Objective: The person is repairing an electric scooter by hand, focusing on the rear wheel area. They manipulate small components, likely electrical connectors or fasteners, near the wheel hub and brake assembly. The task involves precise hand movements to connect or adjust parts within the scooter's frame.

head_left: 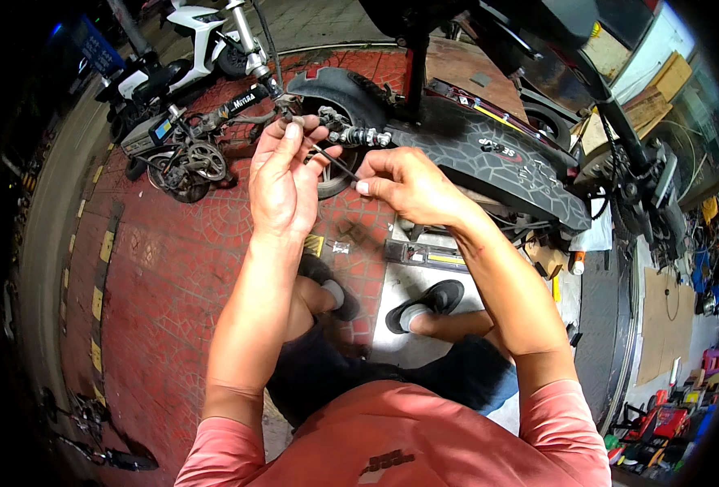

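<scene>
Between my two hands stretches a thin dark rod-like piece (pixel 336 161); whether it is a stiff rod or a cable I cannot tell. My left hand (pixel 285 183), palm up, has its fingers closed around the far end, where a small greyish tip shows at the fingertips. My right hand (pixel 414 185) pinches the near end between thumb and forefinger. Both hands are raised in front of a black electric scooter with a patterned deck (pixel 489 150). Just behind the fingers are its wheel and fender (pixel 327 85) and a spring shock absorber (pixel 361 135).
A partly stripped bike frame (pixel 193 154) stands at the left, with a white scooter (pixel 193 45) behind it. A long tray-like part (pixel 428 255) lies by my right shoe (pixel 432 304). Tools and parts (pixel 660 422) crowd the right side. Red paving (pixel 156 276) spreads out at left.
</scene>
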Motion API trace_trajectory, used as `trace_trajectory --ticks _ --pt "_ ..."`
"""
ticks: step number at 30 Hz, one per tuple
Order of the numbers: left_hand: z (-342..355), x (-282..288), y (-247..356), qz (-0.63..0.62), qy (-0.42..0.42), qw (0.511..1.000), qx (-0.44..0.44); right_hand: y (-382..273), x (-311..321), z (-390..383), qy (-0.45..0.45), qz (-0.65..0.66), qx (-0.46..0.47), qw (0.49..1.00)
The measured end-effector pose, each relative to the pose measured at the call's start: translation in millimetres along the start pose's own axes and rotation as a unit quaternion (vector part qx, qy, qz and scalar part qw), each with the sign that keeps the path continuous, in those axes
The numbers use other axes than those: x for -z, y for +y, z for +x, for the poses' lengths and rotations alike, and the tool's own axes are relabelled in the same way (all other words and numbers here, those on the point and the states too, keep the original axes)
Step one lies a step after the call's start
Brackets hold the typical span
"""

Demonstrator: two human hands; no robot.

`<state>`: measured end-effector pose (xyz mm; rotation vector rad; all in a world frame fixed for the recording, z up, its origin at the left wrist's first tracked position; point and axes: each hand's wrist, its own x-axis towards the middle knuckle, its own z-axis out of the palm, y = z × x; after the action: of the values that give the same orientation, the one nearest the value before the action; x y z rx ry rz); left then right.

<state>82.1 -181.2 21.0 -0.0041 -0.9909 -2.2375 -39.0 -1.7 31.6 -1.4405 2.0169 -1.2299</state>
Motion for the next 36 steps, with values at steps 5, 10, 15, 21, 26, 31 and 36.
trace_trajectory --ticks 5,10,15,21,26,31,36 --pt "-35.6 0.0 11.5 0.009 0.014 1.000 -0.004 -38.6 -1.3 -33.8 0.033 -0.103 0.028 0.994" --pt "-54.9 -17.2 19.5 0.070 -0.014 0.993 -0.090 -66.0 -4.2 -36.1 0.051 -0.045 0.055 0.996" --pt "-82.0 -28.6 27.9 0.132 -0.007 0.987 -0.096 -87.8 -31.8 -11.1 0.107 -0.037 0.187 0.976" --pt "-84.8 -5.2 30.9 0.071 -0.014 0.994 -0.087 -95.2 -28.3 2.4 0.015 0.099 0.145 0.984" --pt "-90.9 -9.1 26.5 0.101 0.007 0.991 -0.082 -89.7 -29.6 0.9 0.053 -0.001 0.149 0.987" --pt "-80.5 -0.1 43.6 0.254 0.019 0.966 -0.051 -74.5 -32.0 13.2 0.124 -0.139 0.210 0.960" --pt "-67.3 1.0 70.0 0.362 0.050 0.928 0.068 -76.0 -36.1 13.3 0.116 -0.175 0.197 0.958"
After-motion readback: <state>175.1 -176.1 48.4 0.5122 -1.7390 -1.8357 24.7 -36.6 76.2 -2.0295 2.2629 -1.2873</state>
